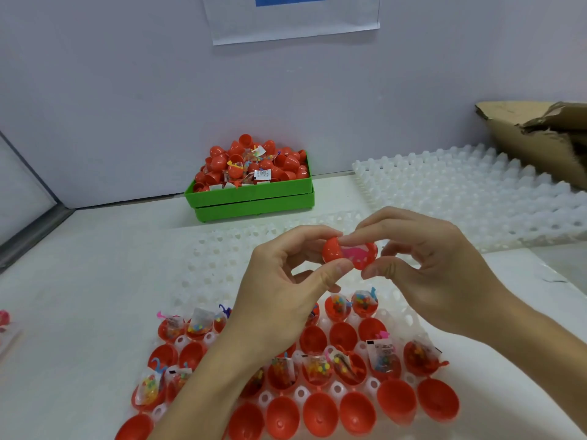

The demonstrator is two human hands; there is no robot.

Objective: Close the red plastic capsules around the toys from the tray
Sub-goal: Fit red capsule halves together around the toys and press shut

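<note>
Left hand (286, 281) pinches red plastic capsule half (332, 250) | right hand (422, 258) pinches other half (368, 258), pink toy (354, 254) inside | tuck toy, push halves straight together.

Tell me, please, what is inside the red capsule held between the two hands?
A pink toy shows through the gap in the capsule, pinched by the left hand and right hand. Its full shape stays covered by the shells and fingers.

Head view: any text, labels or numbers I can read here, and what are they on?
Nothing is legible.
Wall sheet: a blue block, no readable words.
White slips in the green bin: print too small.
Toy packet label in the tray: black mark and print, blurred.
Cardboard: no print visible.
</note>
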